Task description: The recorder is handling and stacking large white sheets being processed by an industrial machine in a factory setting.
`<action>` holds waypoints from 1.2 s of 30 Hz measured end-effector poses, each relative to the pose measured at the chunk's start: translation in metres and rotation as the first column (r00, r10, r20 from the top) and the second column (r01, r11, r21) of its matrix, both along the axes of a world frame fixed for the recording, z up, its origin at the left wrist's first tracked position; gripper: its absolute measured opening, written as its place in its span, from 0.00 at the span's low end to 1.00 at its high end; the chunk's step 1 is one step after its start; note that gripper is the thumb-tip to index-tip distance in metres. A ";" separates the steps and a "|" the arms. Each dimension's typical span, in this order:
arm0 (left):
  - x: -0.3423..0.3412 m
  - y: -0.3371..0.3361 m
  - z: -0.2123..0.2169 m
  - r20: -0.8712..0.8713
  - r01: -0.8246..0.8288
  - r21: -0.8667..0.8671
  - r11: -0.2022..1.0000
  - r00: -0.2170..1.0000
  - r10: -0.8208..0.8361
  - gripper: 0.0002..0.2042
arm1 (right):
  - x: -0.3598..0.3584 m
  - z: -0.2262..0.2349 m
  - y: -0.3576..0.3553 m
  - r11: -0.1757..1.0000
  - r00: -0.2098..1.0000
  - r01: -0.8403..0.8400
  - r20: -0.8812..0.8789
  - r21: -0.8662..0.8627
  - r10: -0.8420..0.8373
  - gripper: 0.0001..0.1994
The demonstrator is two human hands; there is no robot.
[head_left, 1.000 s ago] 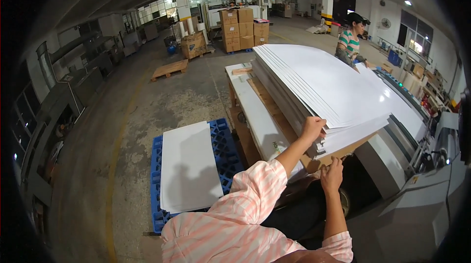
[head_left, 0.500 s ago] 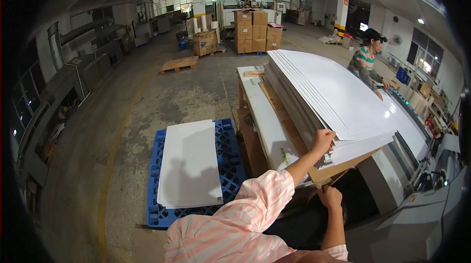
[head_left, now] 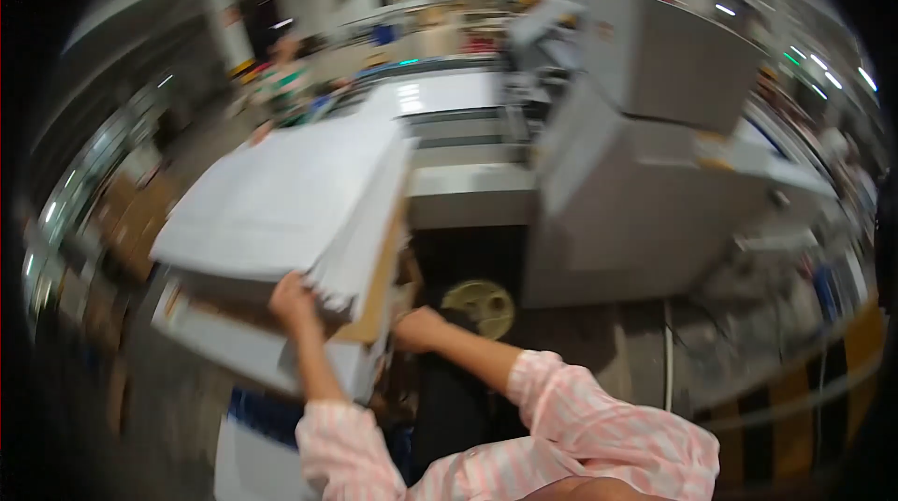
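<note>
A tall stack of large white sheets [head_left: 281, 192] lies in front of me to the left, its near right edge fanned into layers. My left hand [head_left: 294, 303] is closed on the near corner of these sheets, fingers curled round the edge. Beneath the stack runs a brown board [head_left: 382, 262], set over a white-topped table [head_left: 243, 337]. My right hand [head_left: 421, 329] is closed beside the table's right end, below the brown board. Its fingertips are hidden and blurred, so what it grips cannot be made out.
A large grey machine [head_left: 645, 202] stands to the right, and a round yellowish disc [head_left: 479, 306] sits low beside it. Beyond the stack stands a co-worker [head_left: 283, 85] in a striped top. White sheets [head_left: 248, 464] on a blue pallet [head_left: 267, 419] lie at lower left; cartons [head_left: 136, 211] stand farther left.
My view has swung to the right, so the stack now appears farther left and the grey machine fills the right. Both hands stay by the stack's near corner.
</note>
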State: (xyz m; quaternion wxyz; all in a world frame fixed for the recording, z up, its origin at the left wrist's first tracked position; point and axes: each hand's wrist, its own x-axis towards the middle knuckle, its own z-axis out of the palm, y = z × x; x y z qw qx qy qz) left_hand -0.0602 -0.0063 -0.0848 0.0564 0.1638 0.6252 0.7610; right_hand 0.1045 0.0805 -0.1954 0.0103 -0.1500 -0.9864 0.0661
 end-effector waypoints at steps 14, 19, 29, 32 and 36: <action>-0.012 -0.003 -0.015 -0.031 0.064 -0.033 0.997 0.997 -0.065 0.13 | 0.003 -0.008 -0.012 0.995 0.999 0.003 -0.043 -0.102 -0.007 0.16; -0.006 0.001 -0.012 -0.070 0.101 -0.069 0.992 0.992 -0.106 0.11 | 0.000 -0.007 -0.007 0.995 0.999 -0.006 -0.035 -0.097 0.003 0.16; -0.024 0.004 -0.021 -0.091 0.129 -0.033 0.991 0.987 -0.132 0.12 | 0.007 -0.007 -0.001 0.994 1.000 0.024 0.000 -0.105 -0.025 0.14; -0.025 -0.003 -0.017 -0.085 0.111 -0.062 0.992 0.990 -0.117 0.12 | 0.003 -0.008 -0.005 0.994 0.999 0.020 -0.042 -0.112 -0.025 0.14; -0.015 0.001 -0.016 -0.046 0.128 -0.066 0.990 0.990 -0.131 0.12 | 0.010 -0.010 -0.004 0.994 0.998 0.016 -0.051 -0.112 -0.022 0.14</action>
